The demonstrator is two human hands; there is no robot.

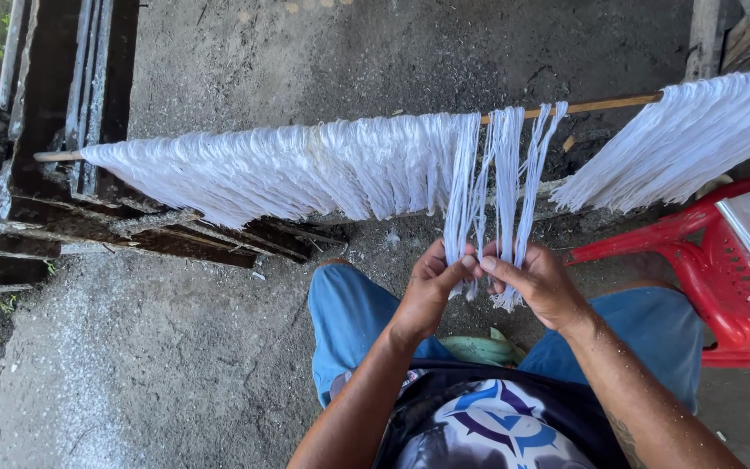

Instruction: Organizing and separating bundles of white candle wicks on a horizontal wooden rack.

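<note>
Both hands are working at the centre of the frame: the left hand (pixel 431 282) and the right hand (pixel 538 282) are each pinching the lower ends of thin white strands (pixel 501 187) that are hanging from a wooden pole (pixel 605 105) crossing the upper half. These strands are looking light, soft and limp, likely easy to tear, so gripping near the loose tips seems wisest. Rough concrete floor (pixel 158 365) is spreading below, with a red plastic chair (pixel 705 260) at right
</note>
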